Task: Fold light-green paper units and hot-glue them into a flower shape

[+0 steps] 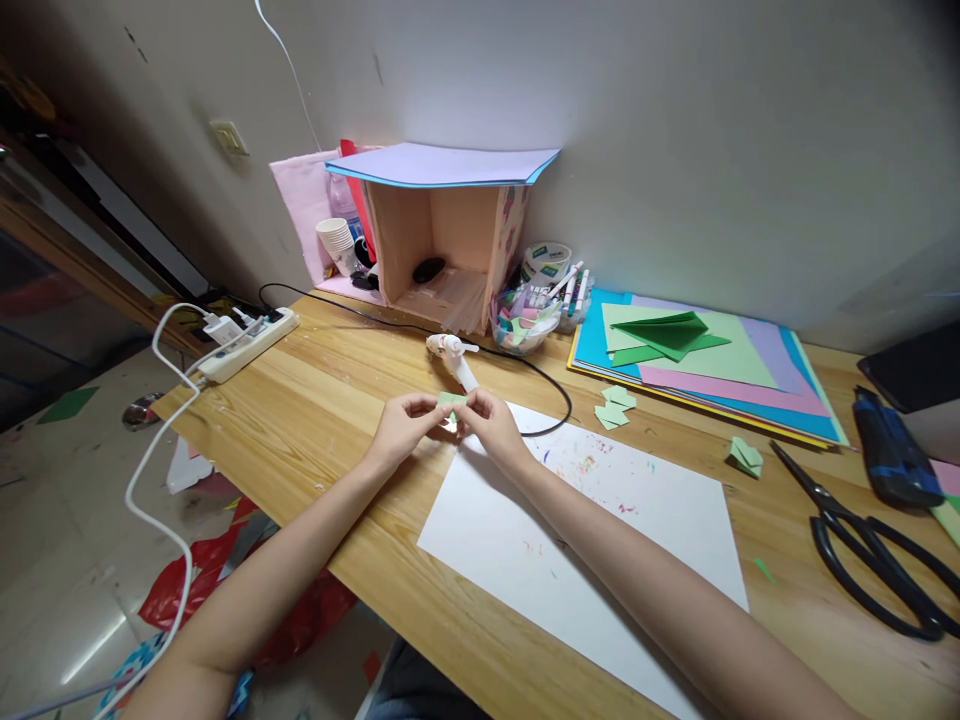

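Between both hands' grip [452, 412] sits a green paper piece [452, 399] (pinched).

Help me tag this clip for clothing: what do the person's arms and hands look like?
The left forearm and right forearm are bare; no sleeves in view. The left hand and right hand wear no gloves, and no watch, bracelet or ring shows.
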`<state>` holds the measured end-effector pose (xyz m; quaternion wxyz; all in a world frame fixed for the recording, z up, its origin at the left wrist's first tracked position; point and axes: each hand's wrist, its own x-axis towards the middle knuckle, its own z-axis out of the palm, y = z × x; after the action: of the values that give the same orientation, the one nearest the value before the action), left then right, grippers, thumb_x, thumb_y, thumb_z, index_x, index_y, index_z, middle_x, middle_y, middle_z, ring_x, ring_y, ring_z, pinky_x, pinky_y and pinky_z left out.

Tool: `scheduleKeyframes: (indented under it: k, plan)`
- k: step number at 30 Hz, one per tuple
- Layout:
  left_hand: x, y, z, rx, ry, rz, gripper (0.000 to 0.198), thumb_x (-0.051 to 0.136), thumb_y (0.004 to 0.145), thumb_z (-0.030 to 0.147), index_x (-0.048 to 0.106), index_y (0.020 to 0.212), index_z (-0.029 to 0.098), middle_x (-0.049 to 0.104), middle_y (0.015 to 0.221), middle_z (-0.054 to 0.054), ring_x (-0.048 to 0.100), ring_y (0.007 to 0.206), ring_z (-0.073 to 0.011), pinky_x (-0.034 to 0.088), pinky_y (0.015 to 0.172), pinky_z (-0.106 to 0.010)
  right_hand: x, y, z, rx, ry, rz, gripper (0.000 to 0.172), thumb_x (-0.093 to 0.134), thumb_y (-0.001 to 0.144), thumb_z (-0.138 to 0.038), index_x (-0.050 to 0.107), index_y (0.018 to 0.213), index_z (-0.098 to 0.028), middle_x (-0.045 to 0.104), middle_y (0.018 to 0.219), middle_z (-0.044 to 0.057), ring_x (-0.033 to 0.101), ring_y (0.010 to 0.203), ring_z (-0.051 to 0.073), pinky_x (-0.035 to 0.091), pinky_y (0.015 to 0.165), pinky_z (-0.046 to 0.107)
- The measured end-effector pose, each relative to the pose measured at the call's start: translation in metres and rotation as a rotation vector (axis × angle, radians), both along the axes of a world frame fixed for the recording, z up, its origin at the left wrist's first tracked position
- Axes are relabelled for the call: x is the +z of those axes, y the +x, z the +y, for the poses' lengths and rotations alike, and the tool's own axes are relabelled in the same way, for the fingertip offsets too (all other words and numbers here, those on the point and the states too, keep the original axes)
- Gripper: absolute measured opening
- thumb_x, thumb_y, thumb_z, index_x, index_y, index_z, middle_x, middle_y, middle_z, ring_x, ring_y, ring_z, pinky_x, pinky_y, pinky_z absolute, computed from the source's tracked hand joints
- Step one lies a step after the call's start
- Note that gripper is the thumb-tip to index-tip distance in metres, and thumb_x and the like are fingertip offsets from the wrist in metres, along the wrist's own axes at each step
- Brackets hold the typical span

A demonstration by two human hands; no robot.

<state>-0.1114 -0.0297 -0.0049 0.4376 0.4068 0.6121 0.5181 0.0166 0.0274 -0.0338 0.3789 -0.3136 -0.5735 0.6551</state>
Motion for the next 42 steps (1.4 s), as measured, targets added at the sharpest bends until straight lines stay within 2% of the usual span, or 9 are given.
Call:
scheduleKeyframes:
  k: [7,11,16,23,31,35,38,42]
  plan:
    - [-0.003,-0.0038,0.002,-0.026,-0.026,0.045,0.028,0.072,0.059,0.037,0.066,0.067,0.011,0.063,0.058,-0.001,0.054,0.051,-0.0094,0.044,0.05,-0.019,-0.0026,0.0017,0.0038,0.009,0.043,0.023,0.025,0.065,0.068,-0.037,0.056,0.077,-0.015,0.057,0.066,-0.001,0.054,0.056,0.011,0.047,0.054,0.024]
    - [-0.0055,-0.004,0.0011,-0.073,-0.025,0.067,0.027,0.07,0.061,0.037,0.064,0.067,0.011,0.062,0.058,-0.002,0.052,0.047,-0.009,0.041,0.045,-0.019,-0.0056,0.0018,0.003,0.018,0.064,-0.003,0.023,0.065,0.068,-0.035,0.057,0.076,-0.015,0.059,0.066,0.0,0.056,0.056,0.012,0.048,0.054,0.025]
    - [-0.007,-0.004,0.0017,-0.059,-0.004,0.084,0.022,0.068,0.06,0.032,0.063,0.065,0.011,0.062,0.059,-0.002,0.054,0.049,-0.01,0.042,0.045,-0.019,-0.0052,0.0011,0.0024,-0.004,0.05,-0.002,0.02,0.064,0.069,-0.033,0.057,0.072,-0.015,0.058,0.065,0.0,0.056,0.055,0.011,0.049,0.054,0.025]
    - [-0.0037,-0.0022,0.0037,0.052,-0.009,0.026,0.021,0.069,0.057,0.029,0.062,0.064,0.011,0.063,0.057,-0.001,0.058,0.052,-0.012,0.048,0.051,-0.021,-0.0036,0.0014,0.0026,-0.03,0.042,0.005,0.017,0.062,0.071,-0.031,0.056,0.068,-0.015,0.056,0.059,-0.002,0.055,0.053,0.011,0.046,0.053,0.023]
    - [-0.0035,-0.0034,0.0044,0.088,-0.002,0.02,0.018,0.068,0.058,0.028,0.062,0.063,0.012,0.064,0.057,-0.001,0.06,0.053,-0.0136,0.051,0.052,-0.023,-0.0047,0.0012,0.0029,-0.047,0.028,0.031,0.022,0.058,0.074,-0.038,0.058,0.073,-0.016,0.058,0.061,-0.001,0.057,0.053,0.012,0.047,0.055,0.025]
    - [-0.0043,-0.0038,0.0035,0.063,0.012,0.043,0.02,0.069,0.059,0.03,0.063,0.065,0.012,0.065,0.059,-0.002,0.061,0.055,-0.0141,0.051,0.053,-0.023,-0.0052,0.0003,0.0016,-0.052,0.042,0.011,0.026,0.064,0.069,-0.04,0.059,0.077,-0.016,0.061,0.069,0.001,0.058,0.057,0.013,0.049,0.055,0.025]
    - [-0.0063,-0.0034,0.0022,0.019,0.052,0.084,0.023,0.07,0.06,0.033,0.064,0.067,0.012,0.066,0.064,-0.003,0.062,0.058,-0.015,0.052,0.055,-0.024,-0.0053,0.0003,0.0003,-0.074,0.088,-0.032,0.026,0.066,0.067,-0.04,0.058,0.073,-0.015,0.06,0.067,0.002,0.057,0.056,0.013,0.049,0.054,0.025]
    - [-0.0091,-0.0037,0.0018,0.026,0.079,0.146,0.022,0.069,0.062,0.033,0.064,0.069,0.012,0.066,0.064,-0.003,0.062,0.058,-0.0149,0.052,0.055,-0.024,-0.0044,0.001,-0.0007,-0.083,0.1,-0.063,0.027,0.065,0.068,-0.041,0.059,0.07,-0.015,0.061,0.064,0.002,0.057,0.054,0.013,0.049,0.053,0.026]
